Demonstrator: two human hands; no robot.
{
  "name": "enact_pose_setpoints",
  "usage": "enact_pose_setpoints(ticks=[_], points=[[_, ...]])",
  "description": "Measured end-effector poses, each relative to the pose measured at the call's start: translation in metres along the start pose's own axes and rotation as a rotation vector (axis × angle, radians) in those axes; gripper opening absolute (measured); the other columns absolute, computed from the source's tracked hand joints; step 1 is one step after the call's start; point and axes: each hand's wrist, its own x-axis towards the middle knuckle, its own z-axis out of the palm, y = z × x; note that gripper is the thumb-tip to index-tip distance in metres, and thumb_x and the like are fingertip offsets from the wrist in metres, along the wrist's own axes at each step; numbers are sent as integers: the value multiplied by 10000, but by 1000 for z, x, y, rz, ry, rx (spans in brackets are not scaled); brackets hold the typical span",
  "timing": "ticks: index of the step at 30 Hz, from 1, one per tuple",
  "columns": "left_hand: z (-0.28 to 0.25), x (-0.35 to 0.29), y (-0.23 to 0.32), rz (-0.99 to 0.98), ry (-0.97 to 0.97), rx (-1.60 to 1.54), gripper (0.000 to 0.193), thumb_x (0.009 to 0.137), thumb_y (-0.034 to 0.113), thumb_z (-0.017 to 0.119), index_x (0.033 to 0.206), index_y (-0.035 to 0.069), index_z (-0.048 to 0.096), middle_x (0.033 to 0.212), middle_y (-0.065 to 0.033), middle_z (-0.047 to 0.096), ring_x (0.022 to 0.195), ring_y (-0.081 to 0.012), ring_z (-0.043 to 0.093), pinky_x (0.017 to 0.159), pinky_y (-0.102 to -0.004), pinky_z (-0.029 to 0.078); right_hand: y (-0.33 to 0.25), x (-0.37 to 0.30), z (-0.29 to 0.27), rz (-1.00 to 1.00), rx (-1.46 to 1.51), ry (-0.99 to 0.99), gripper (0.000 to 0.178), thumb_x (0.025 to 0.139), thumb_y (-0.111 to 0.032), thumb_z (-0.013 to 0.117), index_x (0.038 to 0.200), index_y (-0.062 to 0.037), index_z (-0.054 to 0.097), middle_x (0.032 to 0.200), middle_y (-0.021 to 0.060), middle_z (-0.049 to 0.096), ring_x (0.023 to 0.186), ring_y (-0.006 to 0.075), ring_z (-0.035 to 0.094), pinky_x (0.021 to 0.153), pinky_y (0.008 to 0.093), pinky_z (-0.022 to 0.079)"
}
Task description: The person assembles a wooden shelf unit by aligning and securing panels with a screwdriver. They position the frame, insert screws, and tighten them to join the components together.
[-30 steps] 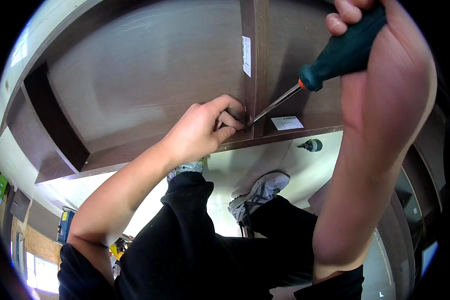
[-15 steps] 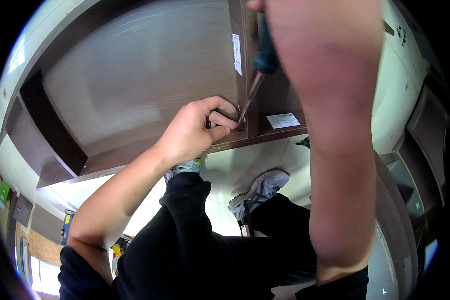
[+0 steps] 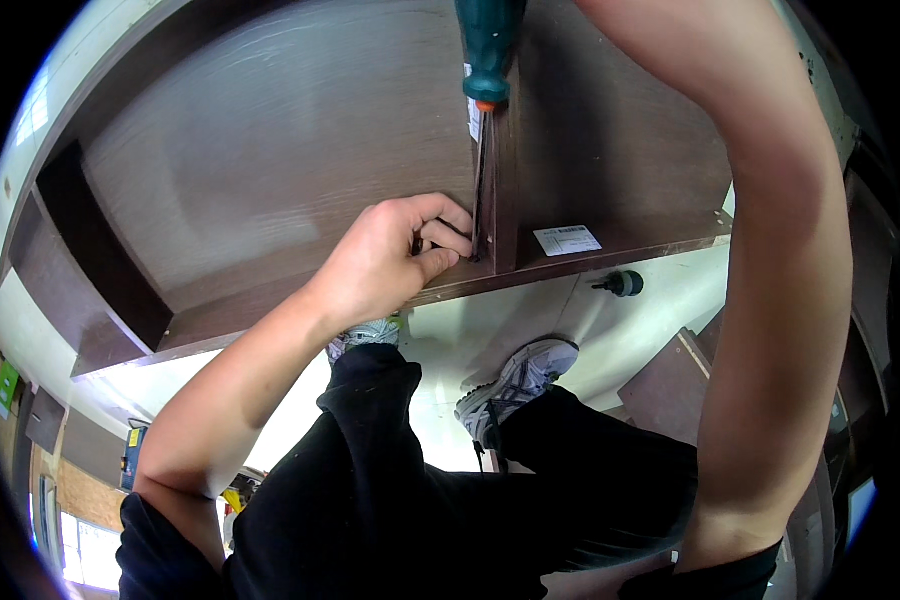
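A screwdriver with a dark green handle (image 3: 488, 50) and an orange collar stands nearly upright, its metal shaft (image 3: 483, 165) running down along an upright divider (image 3: 505, 190) of a dark brown wooden cabinet frame (image 3: 270, 140). The tip meets the inner corner where divider and front board join. My left hand (image 3: 385, 250) rests there, fingers curled and pinched close beside the tip; what they hold is hidden. Something small and dark shows in the gap between its fingers. My right forearm (image 3: 790, 220) reaches up past the top edge, so my right hand is out of sight.
White labels stick to the front board (image 3: 567, 240) and the divider. Below the board, a small dark green and black tool (image 3: 622, 284) lies on the pale floor near my shoe (image 3: 535, 370). Brown boards (image 3: 670, 385) lie to the right.
The screwdriver has swung from a slant to nearly upright, its handle moving left. My right forearm has shifted right, uncovering the tool and boards. My left hand has stayed in place.
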Motion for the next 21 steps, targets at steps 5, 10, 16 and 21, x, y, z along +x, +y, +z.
enact_pose_setpoints(ticks=[5,10,16,21], points=[[9,8,1,138,47,-6,136,853,45,686,959,6,610,753,13,608,735,-61,546,703,-231,450,24,13,2,-149,-388,60,279,853,-213,641,917,59,639,858,215,672,782,316,663,737,373,521],[6,14,14,95,179,33,175,841,127,736,876,39,588,658,71,417,640,-28,367,619,-188,359,23,19,1,-336,-586,14,220,835,-176,616,893,33,653,814,216,660,778,341,657,748,403,525],[11,32,27,402,475,-243,258,807,222,777,842,33,605,634,59,480,612,-28,396,560,-200,350,50,32,22,-645,-910,306,191,769,-120,643,917,-9,689,813,195,671,766,308,667,739,375,545],[4,41,57,372,539,-221,301,780,233,801,901,34,609,658,49,528,623,-21,432,571,-183,358,26,14,1,-666,-1050,32,156,732,-71,653,856,10,704,794,189,673,783,302,676,731,385,554]])
